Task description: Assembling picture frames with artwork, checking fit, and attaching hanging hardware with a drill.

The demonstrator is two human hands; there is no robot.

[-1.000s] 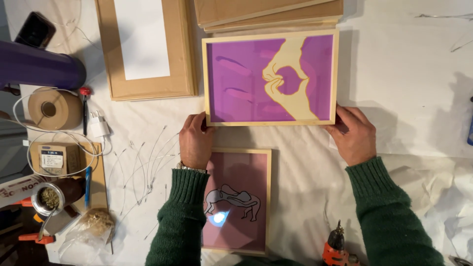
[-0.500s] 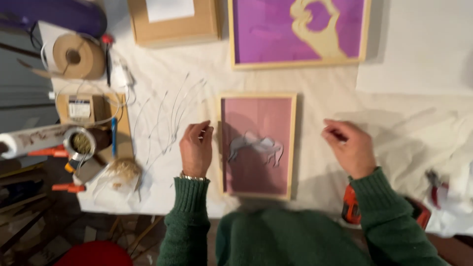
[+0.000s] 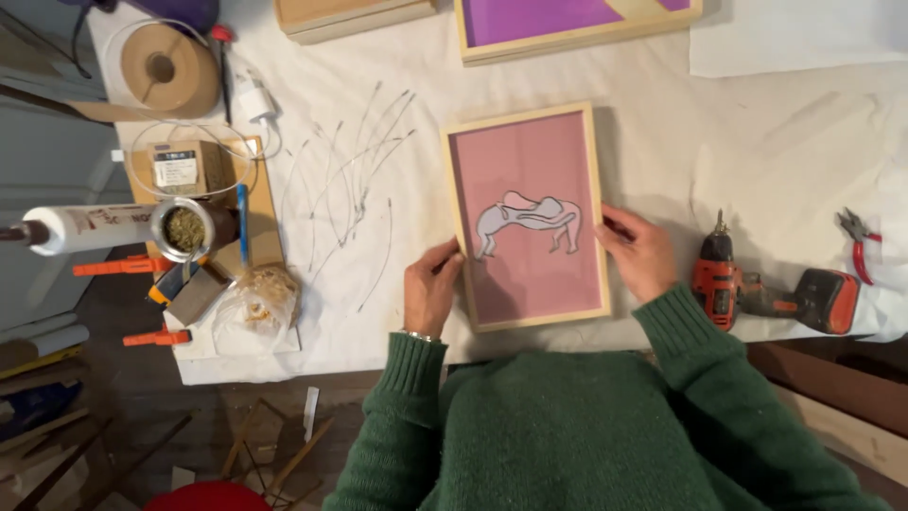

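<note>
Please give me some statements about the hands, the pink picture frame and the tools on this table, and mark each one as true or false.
1. Both hands touch the pink framed picture. True: the left hand is at its left edge and the right hand at its right edge.
2. The cordless drill lies left of the frame. False: it lies to the right, beyond the right hand.
3. The red-handled pliers are in the right hand. False: they lie untouched near the right edge of the table.
4. A roll of brown tape sits at the far left of the table. True.
5. The purple framed picture lies on top of the pink one. False: it lies apart, further from the person.
</note>
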